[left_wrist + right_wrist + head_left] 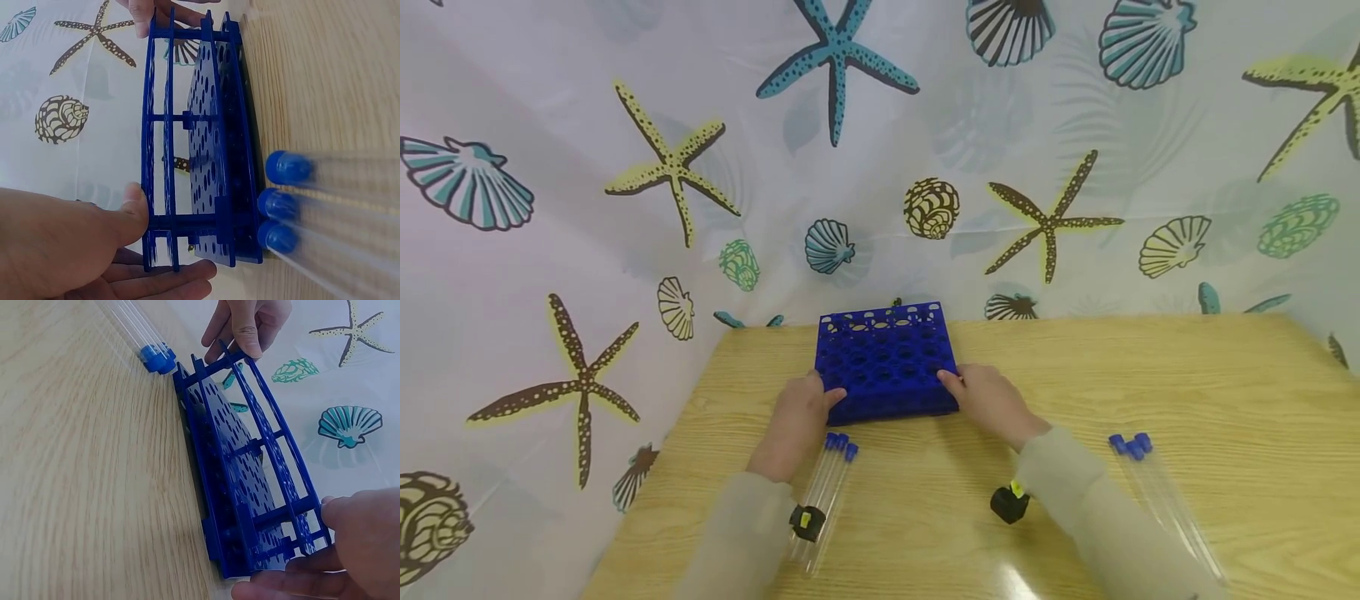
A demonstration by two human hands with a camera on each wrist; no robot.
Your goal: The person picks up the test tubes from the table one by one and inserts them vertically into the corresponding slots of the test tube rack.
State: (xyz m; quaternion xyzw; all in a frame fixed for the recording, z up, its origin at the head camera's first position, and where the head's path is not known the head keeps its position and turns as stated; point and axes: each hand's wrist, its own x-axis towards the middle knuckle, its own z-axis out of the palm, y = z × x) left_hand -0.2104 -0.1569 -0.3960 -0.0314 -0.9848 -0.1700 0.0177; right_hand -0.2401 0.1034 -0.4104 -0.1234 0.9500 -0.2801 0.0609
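Note:
Both hands grip a blue plastic test tube rack (pixel 883 358) by its two ends, near the back of the wooden table. My left hand (pixel 796 417) holds the left end, its thumb over the top edge and its fingers along the side, as the left wrist view shows. At the opposite end my right hand (pixel 992 400) holds it the same way, thumb on top. Rows of round holes in the rack hold no tubes. Close in front of its left end lie three clear test tubes (pixel 827 492) with blue caps (pixel 289 167), partly under the left wrist.
Three more clear tubes with blue caps (pixel 1129 446) lie on the wooden table (pixel 1150 367) beyond the right forearm. A white curtain (pixel 880 200) printed with starfish and shells hangs behind the table and along its left side. Each wrist wears a small black device (pixel 1009 504).

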